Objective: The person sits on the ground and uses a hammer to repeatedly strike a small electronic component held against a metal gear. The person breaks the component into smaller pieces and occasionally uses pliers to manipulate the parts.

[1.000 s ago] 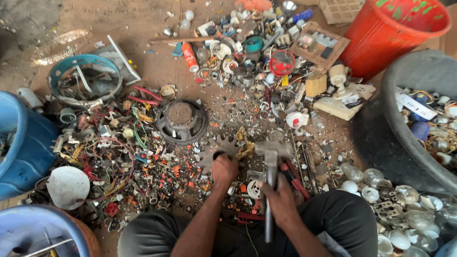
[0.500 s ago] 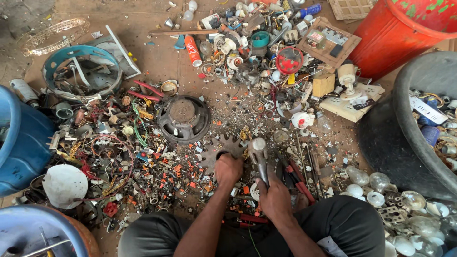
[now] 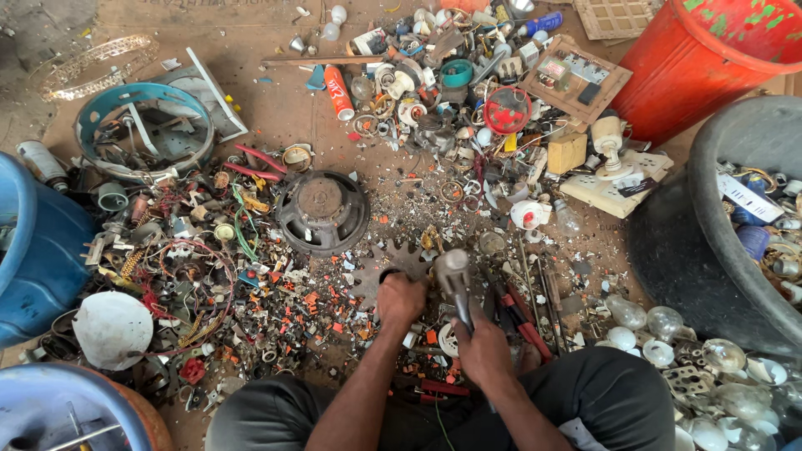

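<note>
My right hand (image 3: pixel 483 341) grips the handle of a hammer, whose metal head (image 3: pixel 452 270) is raised just above the ground in front of me. My left hand (image 3: pixel 400 298) is closed on a small dark part and holds it down on a rusty toothed gear wheel (image 3: pixel 399 259) lying flat on the dirt floor. The hammer head hangs right beside that hand, over the gear's right edge. Around both hands lie small scraps of plastic, wire and metal.
A round black speaker (image 3: pixel 322 210) lies beyond the gear. A red bucket (image 3: pixel 710 58) and a large black tub (image 3: pixel 735 217) stand at the right, blue containers (image 3: pixel 33 242) at the left. Glass bulbs (image 3: pixel 668 334) lie by my right knee, red-handled pliers (image 3: pixel 522 321) close by.
The hammer has turned and come down toward the gear, its head now next to my left hand. My left hand has stayed on the gear.
</note>
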